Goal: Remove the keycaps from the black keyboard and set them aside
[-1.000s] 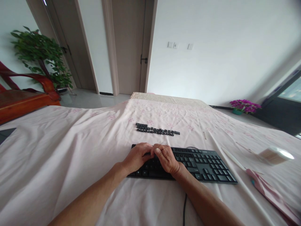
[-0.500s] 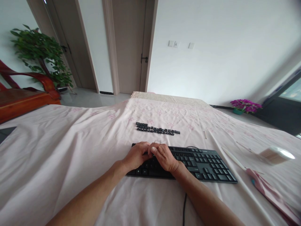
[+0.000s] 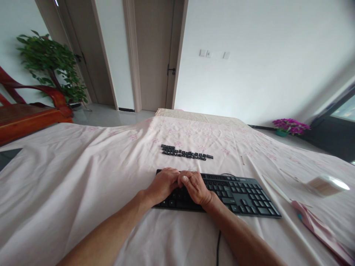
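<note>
A black keyboard (image 3: 244, 195) lies on a pink sheet (image 3: 83, 177) in front of me. Both my hands rest on its left half, touching each other. My left hand (image 3: 163, 184) is curled over the keys with its fingertips hidden. My right hand (image 3: 195, 186) is closed in a pinch; a thin wire loop (image 3: 191, 170) shows just above its fingers. Beyond the keyboard, several loose black keycaps (image 3: 185, 153) lie in rows on the sheet.
The keyboard's cable (image 3: 218, 247) runs toward me. At the right lie a thin white stick (image 3: 274, 186), a round tub (image 3: 324, 184) and a pink flat item (image 3: 316, 225). A wooden chair (image 3: 27, 114) and a plant (image 3: 52, 66) stand at the left.
My hands stay on the same spot of the keyboard. The right hand's pinch rose a little half a second ago and is now back down at the keys.
</note>
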`<state>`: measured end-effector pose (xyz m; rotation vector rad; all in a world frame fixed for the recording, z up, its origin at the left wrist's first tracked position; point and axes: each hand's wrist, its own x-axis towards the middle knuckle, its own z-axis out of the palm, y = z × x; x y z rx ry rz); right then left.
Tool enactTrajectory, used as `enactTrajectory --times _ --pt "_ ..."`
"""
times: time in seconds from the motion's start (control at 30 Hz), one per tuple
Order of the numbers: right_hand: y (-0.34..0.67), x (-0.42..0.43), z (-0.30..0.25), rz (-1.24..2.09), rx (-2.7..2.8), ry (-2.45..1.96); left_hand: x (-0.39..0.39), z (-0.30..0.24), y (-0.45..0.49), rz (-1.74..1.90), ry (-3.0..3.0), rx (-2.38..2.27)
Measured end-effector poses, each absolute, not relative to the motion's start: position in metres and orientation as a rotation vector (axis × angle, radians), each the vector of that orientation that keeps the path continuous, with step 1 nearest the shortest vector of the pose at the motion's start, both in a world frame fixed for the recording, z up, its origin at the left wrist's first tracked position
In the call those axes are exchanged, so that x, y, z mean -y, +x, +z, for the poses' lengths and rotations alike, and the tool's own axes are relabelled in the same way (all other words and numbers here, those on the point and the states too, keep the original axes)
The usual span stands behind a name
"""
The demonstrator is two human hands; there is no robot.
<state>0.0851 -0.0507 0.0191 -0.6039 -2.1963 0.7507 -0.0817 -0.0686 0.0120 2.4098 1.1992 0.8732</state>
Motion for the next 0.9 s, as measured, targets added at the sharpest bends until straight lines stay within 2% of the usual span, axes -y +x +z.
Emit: enactTrajectory --times 0.43,0.9 --pt "0.0844 0.0531 0.0165 0.819 2.032 -0.545 0.0737 0.0143 -0.0816 0.885 2.371 -1.215" --pt "0.0865 0.0537 0.0202 0.705 2.075 -0.561 0.0735 0.012 -0.0803 0.951 2.168 -1.312"
